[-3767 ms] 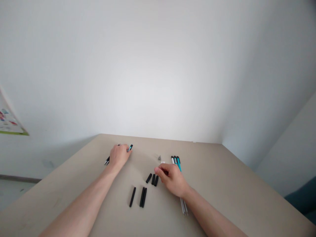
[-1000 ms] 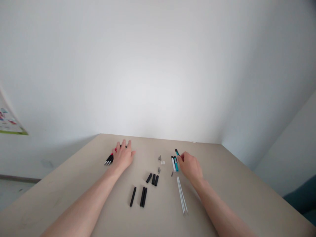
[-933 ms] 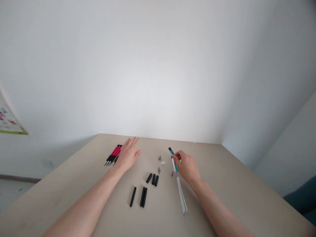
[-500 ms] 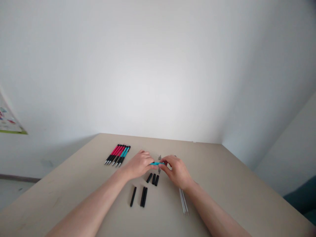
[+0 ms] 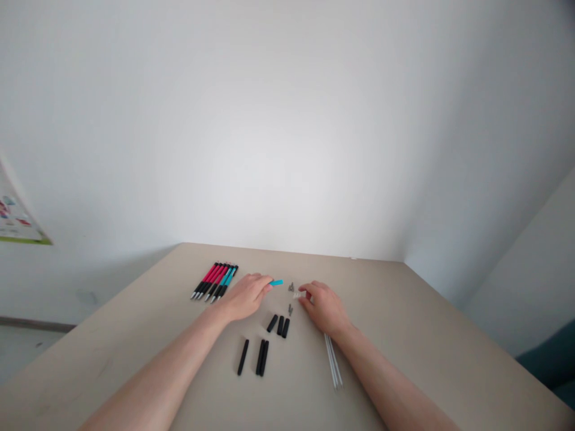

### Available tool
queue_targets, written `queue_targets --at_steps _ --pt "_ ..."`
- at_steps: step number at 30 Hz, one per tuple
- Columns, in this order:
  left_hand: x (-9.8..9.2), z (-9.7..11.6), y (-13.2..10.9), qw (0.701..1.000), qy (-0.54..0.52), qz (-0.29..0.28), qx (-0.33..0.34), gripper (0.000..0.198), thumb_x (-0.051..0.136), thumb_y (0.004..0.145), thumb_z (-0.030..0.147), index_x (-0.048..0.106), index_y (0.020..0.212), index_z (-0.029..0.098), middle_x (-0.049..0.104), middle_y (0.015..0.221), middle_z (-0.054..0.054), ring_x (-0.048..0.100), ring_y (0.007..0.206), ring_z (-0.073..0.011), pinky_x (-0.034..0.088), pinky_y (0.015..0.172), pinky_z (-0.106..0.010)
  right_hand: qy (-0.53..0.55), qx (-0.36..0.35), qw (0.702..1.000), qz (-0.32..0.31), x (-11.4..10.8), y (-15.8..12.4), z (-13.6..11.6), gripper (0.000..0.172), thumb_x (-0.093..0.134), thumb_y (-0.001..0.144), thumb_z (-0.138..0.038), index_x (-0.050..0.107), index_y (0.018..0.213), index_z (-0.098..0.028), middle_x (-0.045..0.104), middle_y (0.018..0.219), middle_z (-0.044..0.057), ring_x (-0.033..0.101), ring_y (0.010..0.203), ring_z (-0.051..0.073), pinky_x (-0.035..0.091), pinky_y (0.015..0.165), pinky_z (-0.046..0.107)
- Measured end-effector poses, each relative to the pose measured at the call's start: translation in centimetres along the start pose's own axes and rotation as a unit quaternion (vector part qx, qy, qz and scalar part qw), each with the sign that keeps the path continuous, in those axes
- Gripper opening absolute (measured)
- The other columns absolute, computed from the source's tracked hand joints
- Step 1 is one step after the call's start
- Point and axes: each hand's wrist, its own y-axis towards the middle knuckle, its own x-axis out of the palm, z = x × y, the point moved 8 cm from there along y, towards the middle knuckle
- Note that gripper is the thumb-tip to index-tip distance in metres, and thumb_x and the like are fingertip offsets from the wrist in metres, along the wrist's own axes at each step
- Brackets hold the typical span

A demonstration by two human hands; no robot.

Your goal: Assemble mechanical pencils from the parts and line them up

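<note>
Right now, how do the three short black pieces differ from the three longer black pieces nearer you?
The short black pieces are stubby and lie close together beside the right hand. The longer black pieces are slimmer, and one lies apart from its two touching neighbours. Both sets are black and rest flat on the table.

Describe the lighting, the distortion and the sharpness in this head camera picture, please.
Head view: soft, even light with a bright patch on the wall and faint shadows on the table; no glare. The wide lens bends the room's edges. The left hand, its teal pen piece and the right hand look small and slightly soft.
</note>
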Motion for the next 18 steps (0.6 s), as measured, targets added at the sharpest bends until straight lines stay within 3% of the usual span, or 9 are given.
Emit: queue_targets --at_steps 4,9,12,18 --pt "0.1 0.6 -0.1 0.999 -0.035 0.004 0.024 0.026 0.034 0.093 0.02 0.058 0.105 0.018 0.061 0.083 -0.005 0.057 0.082 -0.0176 0.043 0.077 -0.028 -0.012 -0.003 1.0 0.009 0.0 0.1 -0.3 0.016 0.054 0.084 -0.022 0.067 0.093 -0.02 0.065 0.088 0.006 0.058 0.085 0.019 0.042 0.074 0.028" --pt "0.1 1.0 -0.2 0.997 -0.061 -0.002 0.037 0.024 0.037 0.092 0.018 0.058 0.102 0.019 0.063 0.094 -0.005 0.057 0.091 -0.0174 0.043 0.082 -0.028 -0.023 -0.004 0.999 0.038 -0.8 0.1 -0.7 0.013 0.053 0.083 -0.02 0.066 0.079 -0.019 0.065 0.083 0.006 0.059 0.084 0.019 0.041 0.071 0.027" --pt "0.1 1.2 -0.2 0.997 -0.069 -0.012 0.037 0.023 0.038 0.092 0.018 0.058 0.102 0.019 0.062 0.096 -0.004 0.058 0.091 -0.0165 0.044 0.081 -0.026 0.022 -0.012 0.997 0.068 -1.4 0.0 -1.2 0.014 0.051 0.085 -0.021 0.064 0.081 -0.019 0.066 0.08 0.004 0.06 0.078 0.017 0.042 0.068 0.025" --pt "0.2 1.6 -0.2 0.996 -0.072 -0.011 0.057 0.023 0.038 0.093 0.02 0.058 0.106 0.021 0.062 0.097 -0.003 0.058 0.09 -0.0158 0.044 0.08 -0.025 0.108 -0.113 0.984 0.088 -1.6 -0.4 -3.1 0.013 0.053 0.087 -0.024 0.063 0.082 -0.018 0.064 0.072 0.001 0.056 0.064 0.012 0.041 0.063 0.022"
